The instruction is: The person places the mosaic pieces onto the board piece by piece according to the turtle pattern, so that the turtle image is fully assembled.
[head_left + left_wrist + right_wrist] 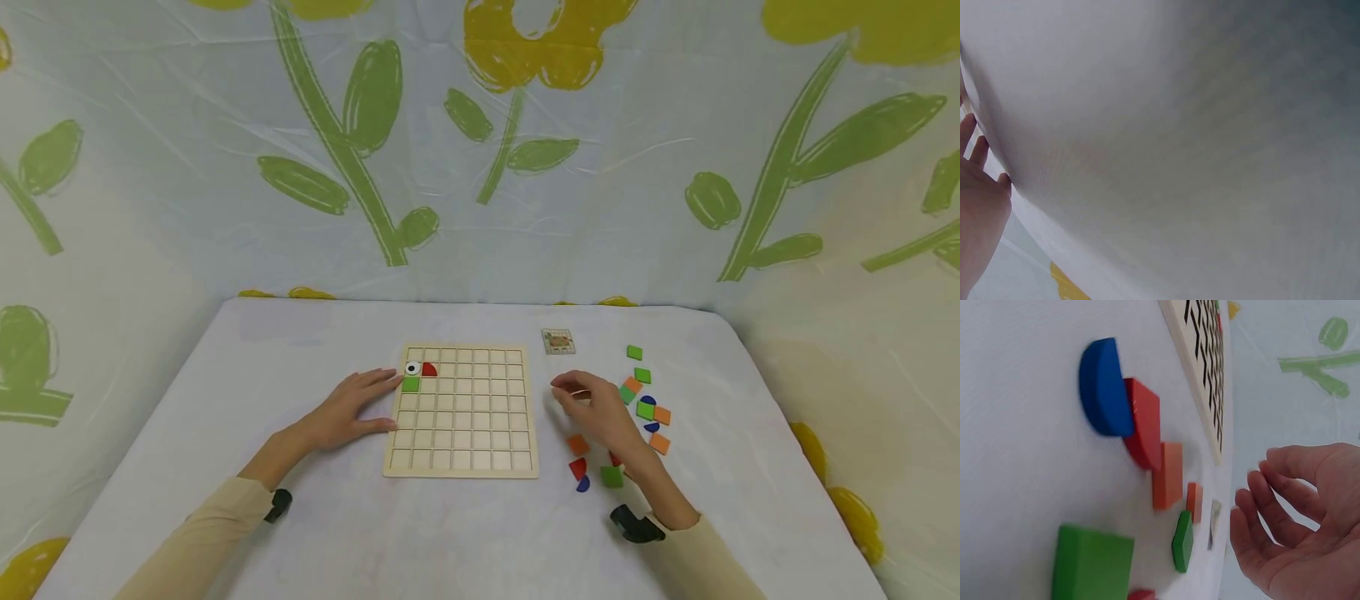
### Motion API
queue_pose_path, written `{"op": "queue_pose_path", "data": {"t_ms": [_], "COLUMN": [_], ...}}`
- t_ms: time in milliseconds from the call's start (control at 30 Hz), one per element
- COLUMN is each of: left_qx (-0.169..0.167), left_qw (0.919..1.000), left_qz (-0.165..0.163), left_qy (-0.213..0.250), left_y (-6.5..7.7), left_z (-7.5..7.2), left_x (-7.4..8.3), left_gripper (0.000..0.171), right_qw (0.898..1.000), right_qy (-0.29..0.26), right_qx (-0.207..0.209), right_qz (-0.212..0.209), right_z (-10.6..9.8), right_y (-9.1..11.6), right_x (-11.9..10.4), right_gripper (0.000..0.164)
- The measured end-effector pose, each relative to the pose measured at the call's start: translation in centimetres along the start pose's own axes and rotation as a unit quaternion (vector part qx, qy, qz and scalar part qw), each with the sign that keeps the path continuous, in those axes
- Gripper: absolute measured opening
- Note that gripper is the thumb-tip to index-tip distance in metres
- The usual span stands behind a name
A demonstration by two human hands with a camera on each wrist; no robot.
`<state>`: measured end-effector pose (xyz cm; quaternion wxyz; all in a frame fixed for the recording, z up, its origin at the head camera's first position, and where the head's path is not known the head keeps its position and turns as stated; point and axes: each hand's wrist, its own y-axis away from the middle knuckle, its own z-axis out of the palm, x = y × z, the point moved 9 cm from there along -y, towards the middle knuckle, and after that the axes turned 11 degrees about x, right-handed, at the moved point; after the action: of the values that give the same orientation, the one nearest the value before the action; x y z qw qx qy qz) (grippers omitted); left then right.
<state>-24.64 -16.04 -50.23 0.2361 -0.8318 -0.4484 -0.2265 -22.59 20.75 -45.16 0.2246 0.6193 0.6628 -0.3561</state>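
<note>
A square wooden grid board (468, 421) lies on the white table. In its upper left cells sit a white piece with a black dot (412, 368), a red quarter-circle (429, 369) and a green square (411, 384). My left hand (345, 412) rests at the board's left edge, fingers and thumb spread. To the right of the board hovers my right hand (600, 412), its fingers loosely bent; the right wrist view shows nothing between them. Below that hand lie an orange square (577, 444), a red quarter-circle (577, 468), a blue half-circle (1100, 390) and a green square (612, 477).
A small picture card (558, 341) lies beyond the board's upper right corner. Several loose pieces are scattered to the right of my right hand, among them a green square (634, 352) and an orange square (660, 442). Flower-printed cloth (600, 208) hangs behind the table.
</note>
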Motion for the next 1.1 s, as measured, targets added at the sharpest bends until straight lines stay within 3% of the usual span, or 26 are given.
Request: {"op": "queue_pose_path", "data": {"t_ms": [400, 767, 1100], "left_qx": [-0.004, -0.006, -0.006], "left_qw": [1.0, 0.9998, 0.9999], "left_qz": [-0.008, -0.016, -0.008], "left_qy": [-0.002, -0.002, 0.004], "left_y": [0.0, 0.0, 0.0], "left_z": [-0.3, -0.3, -0.2], "left_x": [0.3, 0.4, 0.4], "left_gripper": [0.08, 0.08, 0.08], "right_qw": [0.999, 0.999, 0.997], "right_qy": [0.007, 0.032, 0.065], "right_qx": [0.002, -0.009, -0.022], "right_qz": [0.044, 0.013, 0.034], "right_z": [-2.0, -3.1, -3.0], "right_y": [1.8, 3.1, 3.2], "right_x": [2.6, 3.5, 4.6], "right_gripper": [0.029, 0.032, 0.029]}}
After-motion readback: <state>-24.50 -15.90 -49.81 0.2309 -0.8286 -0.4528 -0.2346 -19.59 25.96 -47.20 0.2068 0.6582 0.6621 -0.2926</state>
